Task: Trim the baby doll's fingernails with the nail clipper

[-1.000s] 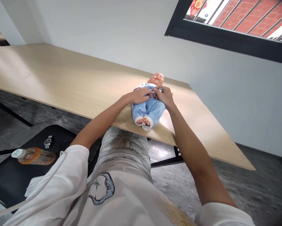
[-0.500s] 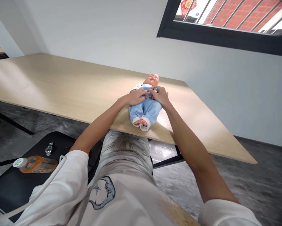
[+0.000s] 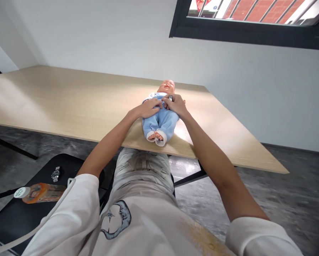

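Note:
A baby doll in a light blue suit lies on its back on the pale wooden table, head toward the wall, feet near the front edge. My left hand rests on the doll's belly, fingers curled and pinching the blue clothing. My right hand meets it at the doll's waist, fingers also closed on the fabric. A ring shows on one right finger. The doll's chest is hidden under both hands.
A black chair seat at lower left carries an orange bottle lying on its side and a wristwatch. A white wall and a dark-framed window stand behind the table. The floor is dark grey.
Both hands stay on the doll's waist. The view has tilted, so the doll and hands sit slightly left and higher in the picture.

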`<action>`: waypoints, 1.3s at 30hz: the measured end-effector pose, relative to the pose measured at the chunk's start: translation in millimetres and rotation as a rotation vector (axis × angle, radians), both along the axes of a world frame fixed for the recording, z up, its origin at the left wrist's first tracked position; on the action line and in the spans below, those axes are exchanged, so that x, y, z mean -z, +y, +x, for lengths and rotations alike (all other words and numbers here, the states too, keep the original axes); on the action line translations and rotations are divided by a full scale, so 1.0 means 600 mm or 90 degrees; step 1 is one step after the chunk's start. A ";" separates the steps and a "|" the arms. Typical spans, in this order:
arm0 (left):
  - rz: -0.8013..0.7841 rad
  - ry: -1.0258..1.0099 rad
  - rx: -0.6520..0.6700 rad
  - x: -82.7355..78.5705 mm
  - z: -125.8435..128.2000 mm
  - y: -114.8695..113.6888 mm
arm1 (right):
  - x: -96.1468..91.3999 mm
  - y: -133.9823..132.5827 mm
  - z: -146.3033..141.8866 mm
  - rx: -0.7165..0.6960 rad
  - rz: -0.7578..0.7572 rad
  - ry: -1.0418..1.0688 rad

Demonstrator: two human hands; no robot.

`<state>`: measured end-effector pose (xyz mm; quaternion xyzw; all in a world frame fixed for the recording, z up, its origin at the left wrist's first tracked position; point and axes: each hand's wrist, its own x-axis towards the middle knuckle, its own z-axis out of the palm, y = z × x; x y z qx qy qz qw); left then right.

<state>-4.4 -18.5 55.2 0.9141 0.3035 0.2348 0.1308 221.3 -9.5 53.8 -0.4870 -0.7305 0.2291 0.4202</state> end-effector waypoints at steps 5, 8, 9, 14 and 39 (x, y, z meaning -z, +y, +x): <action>0.004 -0.011 0.014 -0.001 -0.003 0.000 | 0.007 0.009 -0.001 -0.005 0.012 0.014; 0.004 -0.007 0.012 -0.002 -0.003 0.001 | 0.009 0.013 0.001 -0.008 0.018 0.006; 0.003 -0.004 0.011 -0.002 -0.003 0.002 | 0.010 0.014 0.001 -0.009 0.020 0.002; -0.004 -0.010 0.020 -0.004 -0.006 0.004 | 0.008 0.012 -0.001 -0.019 0.044 -0.018; -0.034 0.002 -0.042 -0.024 -0.017 -0.010 | -0.028 -0.027 -0.023 -0.005 0.035 -0.040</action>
